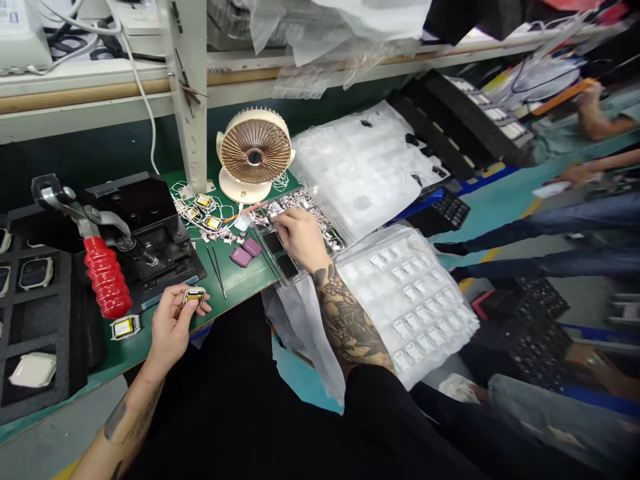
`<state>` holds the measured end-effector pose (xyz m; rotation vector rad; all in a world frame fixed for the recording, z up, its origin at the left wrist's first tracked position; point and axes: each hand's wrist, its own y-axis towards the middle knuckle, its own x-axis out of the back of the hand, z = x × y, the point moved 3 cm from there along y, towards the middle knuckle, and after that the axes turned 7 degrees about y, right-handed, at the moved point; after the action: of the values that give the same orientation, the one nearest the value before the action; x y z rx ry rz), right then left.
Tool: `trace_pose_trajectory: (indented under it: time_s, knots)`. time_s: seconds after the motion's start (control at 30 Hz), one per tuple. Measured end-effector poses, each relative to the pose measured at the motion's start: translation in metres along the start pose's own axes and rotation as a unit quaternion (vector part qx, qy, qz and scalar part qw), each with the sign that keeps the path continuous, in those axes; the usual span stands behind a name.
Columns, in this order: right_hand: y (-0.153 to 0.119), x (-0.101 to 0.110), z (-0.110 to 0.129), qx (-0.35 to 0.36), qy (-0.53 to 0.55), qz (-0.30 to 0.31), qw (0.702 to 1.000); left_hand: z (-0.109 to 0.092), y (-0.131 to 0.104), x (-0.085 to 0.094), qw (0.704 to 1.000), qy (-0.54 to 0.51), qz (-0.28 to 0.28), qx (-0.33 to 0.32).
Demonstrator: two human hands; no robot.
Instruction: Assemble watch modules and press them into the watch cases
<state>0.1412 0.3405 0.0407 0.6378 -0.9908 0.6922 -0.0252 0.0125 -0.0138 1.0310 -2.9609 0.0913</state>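
- Watch case [194,298], centre of my feed's action: it's above the near edge of the green table [244,285], yellow-marked face up, I'd say for a clear look.
- Foam tray [70,360] at far left, its pockets parting other cases, presumably against scratches.
- Red-handled press [107,277] beside it, grip tilted toward the near edge, handy for the left arm.
- Fan [255,150] at the back, leaving the front free for hands.
- Clear box [287,265] on the right, walls corralling loose small pieces [303,199].
- Right hand [303,237] reaches over that box, fingers bent downward; I can't tell whether they grasp anything.
- Left hand [173,327] grasps the case, thumb on top, fingers around it, seemingly to steady it.
- Tweezers [217,270] lie between both hands, within easy reach.
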Motion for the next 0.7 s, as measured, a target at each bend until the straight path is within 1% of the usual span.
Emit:
trace_pose_trajectory:
  time_s: [0.1, 0.17, 0.23, 0.33, 0.4, 0.47, 0.6, 0.7]
  knots:
    - [0.026, -0.009, 0.016, -0.009, -0.072, 0.076, 0.994, 0.001, -0.001, 0.001, 1.0, 0.001, -0.002, 0.0]
    - [0.039, -0.013, 0.022, -0.023, -0.095, 0.118, 0.988, 0.003, -0.002, 0.001, 1.0, 0.0, -0.001, 0.002]
    - [0.049, -0.015, 0.022, -0.028, -0.097, 0.145, 0.984, 0.005, -0.002, 0.0, 1.0, -0.001, 0.001, 0.004]
    - [0.057, -0.014, 0.016, -0.019, -0.08, 0.166, 0.983, 0.007, -0.002, 0.0, 1.0, -0.003, 0.002, 0.001]
    - [0.061, -0.013, 0.012, -0.011, -0.066, 0.175, 0.982, 0.007, -0.002, -0.001, 1.0, -0.004, 0.007, -0.001]
    - [0.064, -0.013, 0.012, -0.001, -0.054, 0.171, 0.984, 0.006, -0.001, -0.001, 1.0, -0.005, 0.014, -0.002]
    - [0.068, -0.02, 0.021, 0.029, -0.038, 0.149, 0.988, 0.006, -0.002, -0.001, 1.0, 0.001, 0.025, 0.007]
    - [0.067, -0.027, 0.026, 0.048, -0.025, 0.131, 0.99, 0.007, -0.002, 0.0, 0.999, 0.029, 0.032, 0.001]
